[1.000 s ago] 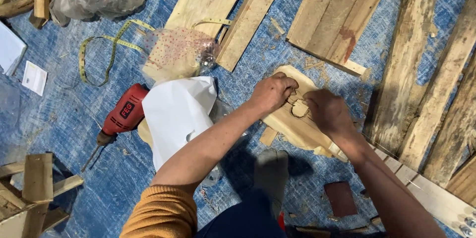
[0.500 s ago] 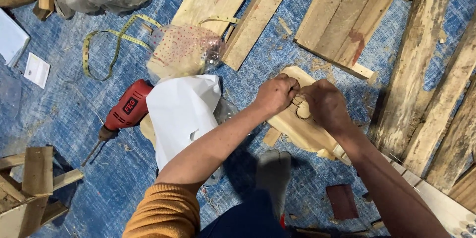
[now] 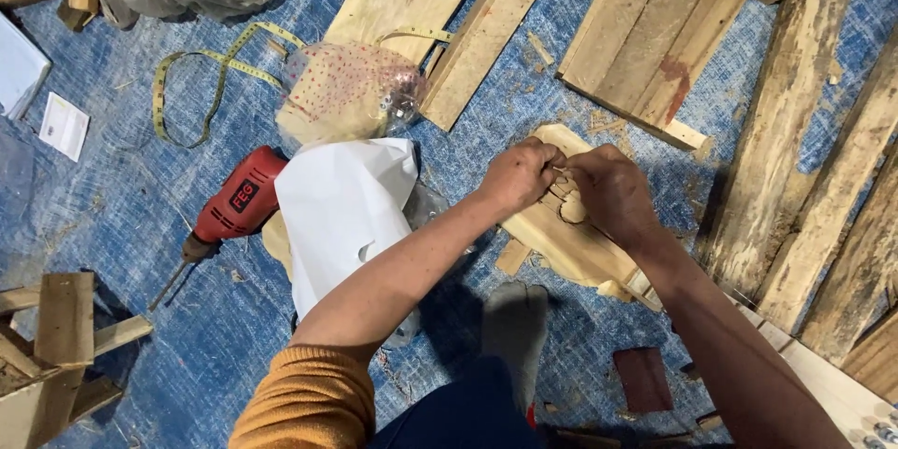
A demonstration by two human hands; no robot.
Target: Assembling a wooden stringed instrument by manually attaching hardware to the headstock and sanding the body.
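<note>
A pale carved wooden piece (image 3: 571, 245) with a cut-out hole lies on the blue tarp in the middle of the head view. My left hand (image 3: 517, 175) is clenched on its upper edge. Beside it, my right hand (image 3: 613, 192) is closed over the same part, fingers curled by the hole. The two hands touch each other. What the fingers pinch is hidden. My left sleeve is orange. My foot in a grey sock (image 3: 513, 327) rests just below the piece.
A red power drill (image 3: 230, 209) lies left of a white paper sheet (image 3: 342, 208). A yellow tape measure (image 3: 201, 75), a dotted plastic bag (image 3: 348, 91), planks (image 3: 477, 47), a slatted panel (image 3: 655, 28) and rough boards (image 3: 795, 131) surround the spot. A dark sanding block (image 3: 644, 380) lies below.
Both hands stay clamped on the wooden piece, with only a slight shift of the fingers. The view has drifted a little.
</note>
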